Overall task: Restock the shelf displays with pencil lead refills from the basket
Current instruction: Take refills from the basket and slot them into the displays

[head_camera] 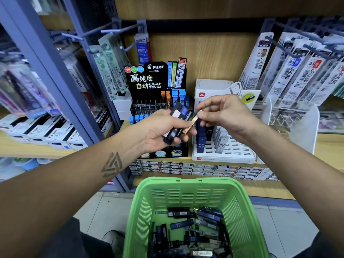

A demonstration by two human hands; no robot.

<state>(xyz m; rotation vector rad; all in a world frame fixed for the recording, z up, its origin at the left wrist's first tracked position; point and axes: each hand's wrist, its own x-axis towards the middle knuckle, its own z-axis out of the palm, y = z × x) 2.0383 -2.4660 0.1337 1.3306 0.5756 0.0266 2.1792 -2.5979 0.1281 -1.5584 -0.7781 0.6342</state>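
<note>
My left hand (158,131) grips a bundle of dark blue and black lead refill cases (177,121), held in front of the shelf. My right hand (221,112) pinches the top end of a gold-coloured refill case (191,122) that sticks out of that bundle. Below stands the green plastic basket (145,207), with several more dark refill cases (195,228) loose on its bottom. Behind my hands, the black Pilot display (149,79) holds orange and blue cases. To its right, the white slotted display tray (234,151) holds a few blue and grey HB 0.5 cases.
Packets of pen refills (290,71) hang on hooks at the right and at the left (109,66). A clear acrylic rack (290,118) stands right of the white tray. Small boxes (204,169) line the shelf edge under the displays. White Pilot boxes (46,135) lie on the left shelf.
</note>
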